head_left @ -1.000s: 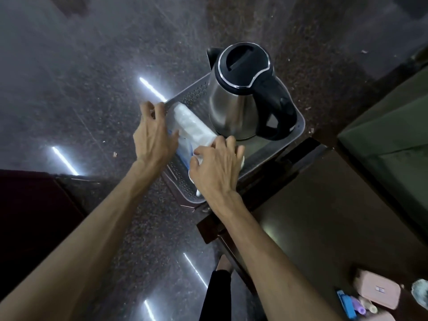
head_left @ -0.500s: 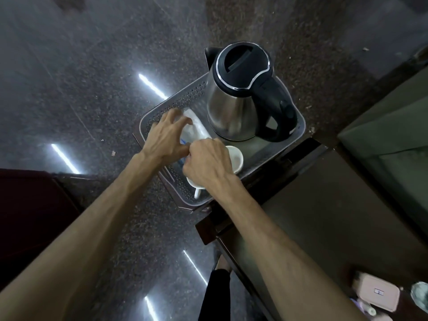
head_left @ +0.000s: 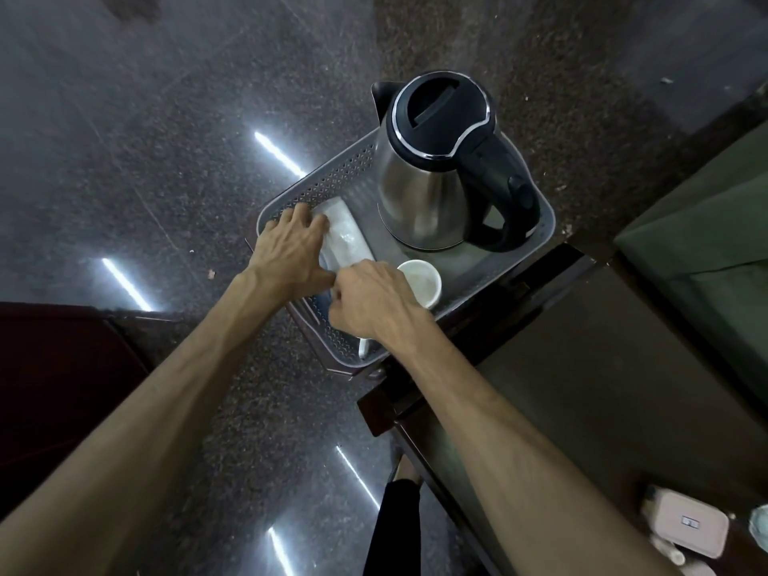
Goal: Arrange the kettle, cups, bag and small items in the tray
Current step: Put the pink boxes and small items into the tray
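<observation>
A grey perforated tray (head_left: 332, 181) rests on a corner of a dark wooden table (head_left: 582, 367). A steel kettle (head_left: 419, 193) with a black lid and handle stands in its far right part. A white plastic bag (head_left: 345, 239) lies along the tray's left side. My left hand (head_left: 291, 247) is curled over the bag's left edge. My right hand (head_left: 374, 301) pinches the bag's near end. A white cup (head_left: 420, 280) stands upright just right of my right hand. A second white cup's handle (head_left: 363, 347) shows under my right wrist; the rest of it is hidden.
A pink pouch (head_left: 690, 521) and small items lie at the table's near right corner. A green sofa (head_left: 706, 226) stands to the right. The tray overhangs a dark polished floor (head_left: 166, 160). A dark red surface (head_left: 50, 367) lies at the left.
The bag has been laid flatter along the tray's left side. My right hand has pulled back off the cup to the bag's near end. My left hand has shifted onto the bag's left edge.
</observation>
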### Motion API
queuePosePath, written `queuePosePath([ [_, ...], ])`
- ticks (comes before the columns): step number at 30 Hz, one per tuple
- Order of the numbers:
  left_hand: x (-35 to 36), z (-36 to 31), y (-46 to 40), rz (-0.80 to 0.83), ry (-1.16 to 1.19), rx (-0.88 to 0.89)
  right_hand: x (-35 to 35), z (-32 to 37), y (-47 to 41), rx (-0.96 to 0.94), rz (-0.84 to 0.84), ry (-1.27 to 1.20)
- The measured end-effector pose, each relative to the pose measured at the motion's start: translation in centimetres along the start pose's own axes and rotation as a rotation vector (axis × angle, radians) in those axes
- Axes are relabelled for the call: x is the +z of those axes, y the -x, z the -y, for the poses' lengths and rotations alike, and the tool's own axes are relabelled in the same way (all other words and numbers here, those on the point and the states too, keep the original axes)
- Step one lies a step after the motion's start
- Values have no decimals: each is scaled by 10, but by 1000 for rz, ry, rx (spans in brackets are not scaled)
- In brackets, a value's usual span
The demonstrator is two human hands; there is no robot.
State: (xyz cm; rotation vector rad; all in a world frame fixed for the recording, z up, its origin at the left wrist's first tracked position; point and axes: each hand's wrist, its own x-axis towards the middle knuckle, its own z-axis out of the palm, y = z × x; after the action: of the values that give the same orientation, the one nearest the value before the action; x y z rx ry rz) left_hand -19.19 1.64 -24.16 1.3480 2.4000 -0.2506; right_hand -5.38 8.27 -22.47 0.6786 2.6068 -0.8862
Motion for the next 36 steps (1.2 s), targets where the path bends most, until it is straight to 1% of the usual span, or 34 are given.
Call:
queuePosePath([
  [3, -4, -12, 9, -204, 114, -15, -1, -10, 17, 31, -242, -133],
  [6, -9, -36, 24, -393, 288, -7, -6, -28, 42, 54, -468, -336],
  [8, -13, -59, 34, -445, 392, 2, -10, -41, 63, 78, -553, -466],
  [10, -15, -87, 44, -464, 496, 21, -10, -57, 86, 135, -622, -603],
  [16, 8, -189, 82, -375, 767, 91, 12, -115, 169, 381, -704, -964],
  [19, 32, -246, 106, -248, 888, 118, 31, -143, 216, 491, -773, -1037],
  [21, 50, -286, 126, -145, 924, 133, 47, -163, 250, 558, -814, -1058],
  [23, 69, -321, 147, -51, 905, 173, 65, -181, 283, 626, -842, -1057],
  [26, 99, -373, 178, 83, 831, 228, 93, -209, 337, 799, -856, -1030],
  [28, 118, -401, 196, 146, 778, 258, 112, -224, 369, 926, -852, -1038],
  [30, 136, -428, 214, 192, 702, 310, 129, -235, 400, 1051, -874, -967],
  [32, 153, -445, 227, 198, 617, 344, 143, -241, 426, 1169, -875, -815],
  [34, 166, -460, 234, 163, 519, 378, 154, -247, 447, 1249, -822, -660],
  [36, 175, -469, 232, 115, 427, 417, 164, -253, 456, 1195, -701, -569],
])
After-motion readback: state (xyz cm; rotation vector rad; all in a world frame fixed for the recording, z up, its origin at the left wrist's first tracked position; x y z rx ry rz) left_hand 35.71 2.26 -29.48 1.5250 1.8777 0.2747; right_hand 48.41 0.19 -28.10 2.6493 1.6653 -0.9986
